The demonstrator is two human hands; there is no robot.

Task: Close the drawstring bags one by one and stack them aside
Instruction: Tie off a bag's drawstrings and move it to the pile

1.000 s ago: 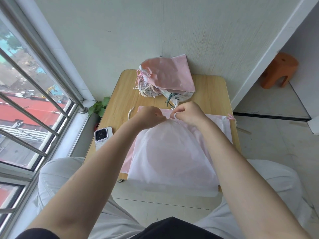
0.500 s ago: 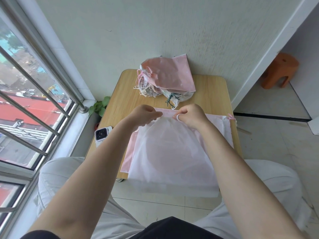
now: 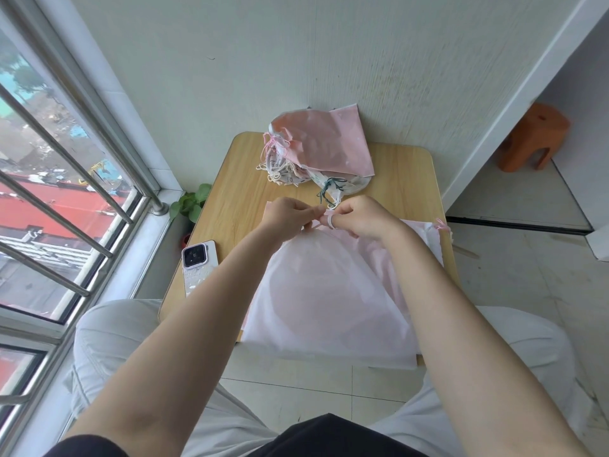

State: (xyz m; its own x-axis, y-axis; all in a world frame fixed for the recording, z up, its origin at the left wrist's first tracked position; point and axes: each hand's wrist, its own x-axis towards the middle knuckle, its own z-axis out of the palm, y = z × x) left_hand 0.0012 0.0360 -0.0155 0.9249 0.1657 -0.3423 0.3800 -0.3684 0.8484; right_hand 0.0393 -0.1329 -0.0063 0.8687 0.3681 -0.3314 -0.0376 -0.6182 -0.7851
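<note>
A small wooden tabletop (image 3: pixel 237 192) stood against a pale wall, window at 9 o'clock, orange stool (image 3: pixel 532 138) at 2 o'clock. No writing was legible. Left hand (image 3: pixel 286 216) and right hand (image 3: pixel 361 217) met, fingers pinching the mouth of the pale pink bag (image 3: pixel 329 291) at centre. Closed bags (image 3: pixel 316 150) were piled at 12 o'clock; a phone (image 3: pixel 198 263) lay at 9.

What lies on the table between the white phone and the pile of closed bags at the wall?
Only bare wood of the table shows between the phone and the pile of closed bags, as seen from the head camera.
</note>
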